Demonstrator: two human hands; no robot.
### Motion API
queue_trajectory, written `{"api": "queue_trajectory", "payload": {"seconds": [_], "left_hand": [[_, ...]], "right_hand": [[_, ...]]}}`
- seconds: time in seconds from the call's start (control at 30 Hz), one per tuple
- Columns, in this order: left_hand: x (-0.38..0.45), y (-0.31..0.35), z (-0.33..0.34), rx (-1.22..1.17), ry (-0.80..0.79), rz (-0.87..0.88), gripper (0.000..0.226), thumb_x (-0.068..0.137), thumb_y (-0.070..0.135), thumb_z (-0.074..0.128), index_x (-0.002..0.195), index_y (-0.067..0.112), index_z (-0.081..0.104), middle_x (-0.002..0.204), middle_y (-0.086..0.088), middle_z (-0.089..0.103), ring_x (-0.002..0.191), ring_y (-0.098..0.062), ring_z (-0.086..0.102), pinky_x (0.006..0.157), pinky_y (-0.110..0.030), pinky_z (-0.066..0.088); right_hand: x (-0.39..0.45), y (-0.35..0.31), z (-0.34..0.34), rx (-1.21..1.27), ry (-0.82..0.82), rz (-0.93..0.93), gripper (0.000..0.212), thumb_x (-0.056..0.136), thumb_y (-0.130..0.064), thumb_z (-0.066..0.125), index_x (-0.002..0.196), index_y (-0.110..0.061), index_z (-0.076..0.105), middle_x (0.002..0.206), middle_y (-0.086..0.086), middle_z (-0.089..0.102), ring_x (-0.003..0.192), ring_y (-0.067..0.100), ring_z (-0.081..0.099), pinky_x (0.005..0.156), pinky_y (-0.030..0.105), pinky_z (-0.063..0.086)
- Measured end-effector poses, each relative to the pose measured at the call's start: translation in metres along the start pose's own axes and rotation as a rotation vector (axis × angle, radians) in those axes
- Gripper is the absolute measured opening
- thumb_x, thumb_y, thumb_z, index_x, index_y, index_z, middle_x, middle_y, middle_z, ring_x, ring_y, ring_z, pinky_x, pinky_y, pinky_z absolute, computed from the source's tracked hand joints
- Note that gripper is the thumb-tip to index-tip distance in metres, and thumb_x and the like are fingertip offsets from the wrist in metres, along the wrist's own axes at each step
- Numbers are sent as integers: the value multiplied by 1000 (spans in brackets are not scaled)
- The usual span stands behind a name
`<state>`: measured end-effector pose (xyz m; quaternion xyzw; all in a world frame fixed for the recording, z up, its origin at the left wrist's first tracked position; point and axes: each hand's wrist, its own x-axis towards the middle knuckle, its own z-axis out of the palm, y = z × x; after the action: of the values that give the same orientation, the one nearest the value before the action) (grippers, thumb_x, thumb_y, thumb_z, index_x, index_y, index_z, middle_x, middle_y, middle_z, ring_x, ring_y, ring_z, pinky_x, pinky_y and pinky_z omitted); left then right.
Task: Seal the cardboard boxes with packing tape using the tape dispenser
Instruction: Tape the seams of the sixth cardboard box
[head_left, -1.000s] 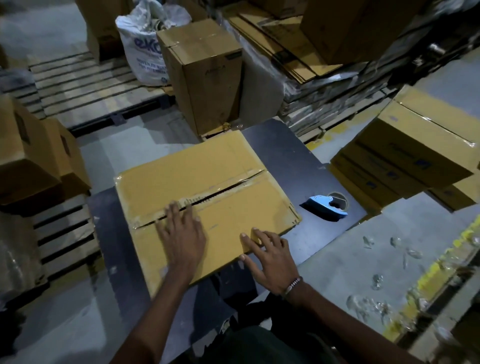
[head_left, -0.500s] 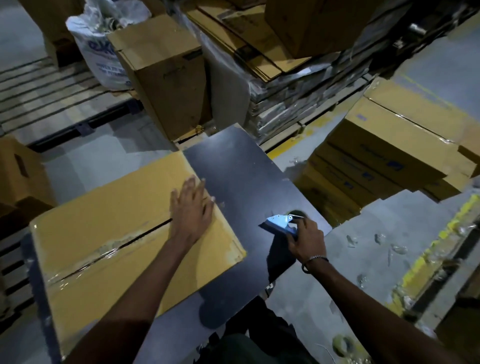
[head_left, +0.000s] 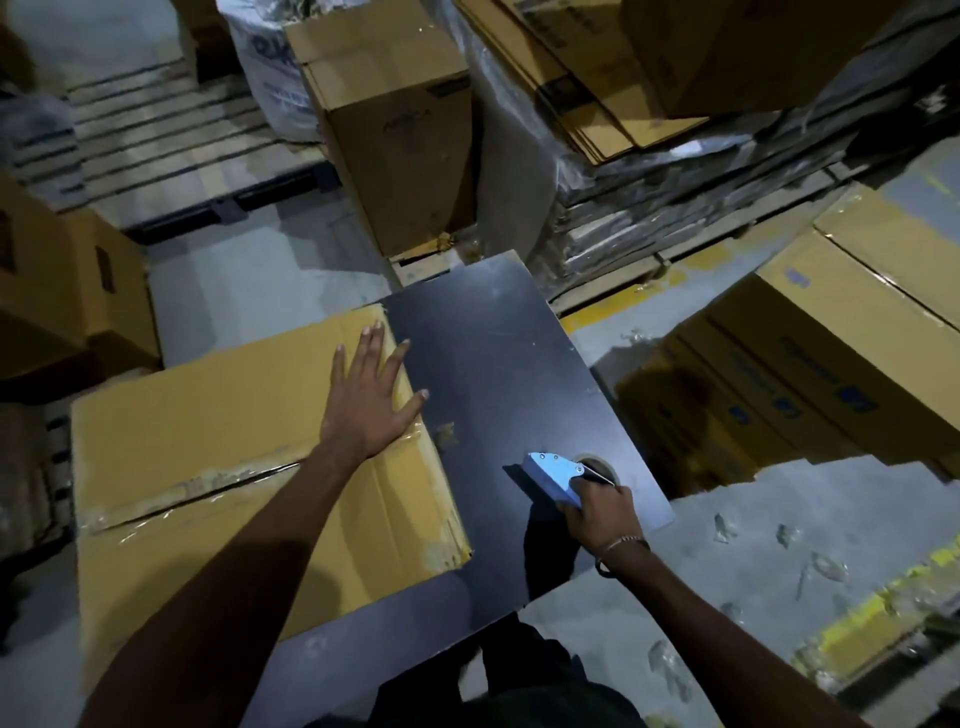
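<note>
Two hands work over a dark table (head_left: 493, 353) in a dim warehouse, seen from above. A flat cardboard box (head_left: 223, 441) lies on the table's left part, its top flaps meeting in a seam that still shows a gap, with scraps of old clear tape along it. The left hand (head_left: 369, 400) rests flat on the box's right end, fingers straight and spread, fingertips reaching past the box's edge toward the bare table. To the right of the box, near the table's right edge, the right hand (head_left: 602, 512) is curled around the handle of a light blue tape dispenser (head_left: 553, 475), whose front end points toward the box. The dispenser is well apart from the box. Beyond the table stand an upright brown carton (head_left: 400, 130), a white printed sack (head_left: 275, 78) and bundles of flattened cardboard (head_left: 649, 171).
</note>
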<state>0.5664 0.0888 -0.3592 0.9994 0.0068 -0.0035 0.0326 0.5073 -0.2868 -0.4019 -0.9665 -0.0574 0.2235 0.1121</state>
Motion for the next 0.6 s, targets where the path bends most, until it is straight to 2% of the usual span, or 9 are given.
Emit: {"api": "queue_trajectory", "payload": {"seconds": [0.07, 0.13, 0.23, 0.3, 0.37, 0.43, 0.5, 0.57, 0.6], "left_hand": [[-7, 8, 4, 3, -3, 7, 83, 101, 73, 22, 169, 27, 13, 177, -8, -7, 163, -24, -8, 129, -60, 4], [-15, 18, 6, -7, 5, 4, 83, 101, 72, 23, 169, 27, 11, 177, -7, -9, 163, -23, -10, 129, -60, 4], [-22, 36, 7, -32, 13, -65, 80, 102, 68, 26, 170, 27, 10, 177, -6, -10, 163, -23, -9, 129, -58, 3], [-25, 46, 2, -76, 0, -117, 76, 104, 66, 23, 169, 28, 11, 177, -6, -5, 163, -24, -6, 130, -56, 1], [-28, 50, 0, -124, 16, -155, 69, 107, 63, 17, 168, 29, 20, 177, -5, 3, 164, -24, 0, 130, -55, 1], [-22, 50, -6, -388, 51, -227, 67, 107, 59, 11, 159, 32, 45, 176, 4, 10, 163, -15, 3, 131, -50, 0], [-11, 48, -20, -912, 46, -379, 70, 103, 65, 16, 133, 36, 72, 170, 12, 27, 160, -8, 15, 131, -44, 0], [-5, 44, -40, -1352, -16, -506, 68, 95, 81, 32, 104, 38, 84, 151, 10, 58, 145, -14, 48, 127, -51, 26], [-4, 41, -52, -1447, -58, -525, 68, 89, 87, 41, 98, 36, 85, 134, 8, 71, 131, -17, 62, 119, -54, 39]], "right_hand": [[0, -14, -18, 112, -21, -27, 41, 98, -49, 65, 121, -15, 67, 126, 6, 69, 101, 26, 67, 92, 33, 51], [4, -32, -41, 211, 5, -101, 34, 94, -49, 71, 107, -18, 69, 127, 4, 67, 93, 26, 68, 81, 30, 52], [8, -65, -79, 434, -25, -132, 35, 88, -43, 79, 69, -23, 56, 84, -12, 62, 66, 10, 56, 61, 25, 38], [8, -90, -104, 671, -117, -64, 26, 85, -41, 81, 77, -18, 72, 74, -12, 66, 71, 8, 60, 66, 28, 43], [5, -112, -125, 880, -166, -35, 15, 85, -31, 82, 97, -22, 82, 92, -12, 79, 88, 10, 72, 78, 31, 52], [-1, -133, -141, 1049, -210, -10, 16, 87, -19, 80, 102, -18, 83, 97, -3, 81, 88, 13, 75, 75, 24, 54], [-7, -150, -151, 1165, -247, 6, 16, 87, -11, 78, 102, -10, 83, 96, 6, 80, 79, 15, 74, 66, 20, 52], [-13, -166, -154, 1200, -260, 14, 16, 86, -9, 79, 102, -8, 82, 97, 11, 80, 78, 16, 73, 65, 21, 52], [-13, -171, -152, 1196, -259, 13, 16, 86, -10, 79, 101, -9, 83, 98, 12, 80, 79, 17, 73, 66, 22, 52]]}}
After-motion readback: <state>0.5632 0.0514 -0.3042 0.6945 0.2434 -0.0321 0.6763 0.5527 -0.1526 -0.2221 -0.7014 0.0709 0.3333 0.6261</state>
